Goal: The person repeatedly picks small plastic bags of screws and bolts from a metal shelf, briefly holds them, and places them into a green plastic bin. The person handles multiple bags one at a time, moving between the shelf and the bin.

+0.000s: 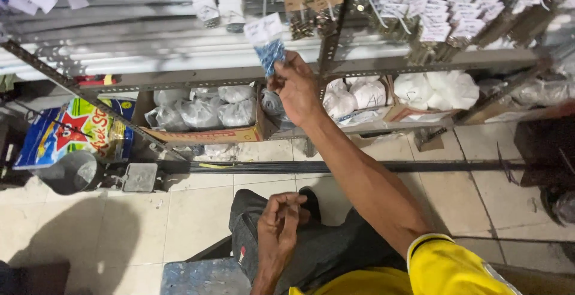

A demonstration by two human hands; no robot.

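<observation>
My right hand (pixel 295 85) is stretched forward to the metal rack (pixel 371 70) and pinches a small clear packet of blue parts (pixel 269 52) with a white card header. The packet hangs level with the rack's upper rail, among other hanging packets. My left hand (pixel 280 226) stays low near my lap, over my dark trouser leg, with its fingers curled together; whether something small is in them is hidden. My yellow sleeve (pixel 446 268) shows at the bottom right.
Rows of carded packets (pixel 431 10) hang along the rack's top. White pipes (pixel 120 55) lie on the left. Below sit a cardboard box of grey bags (pixel 200 133) and white bags (pixel 434 88). A long dark bar (pixel 383 166) lies on the tiled floor, with a metal bucket (pixel 69 172) at left.
</observation>
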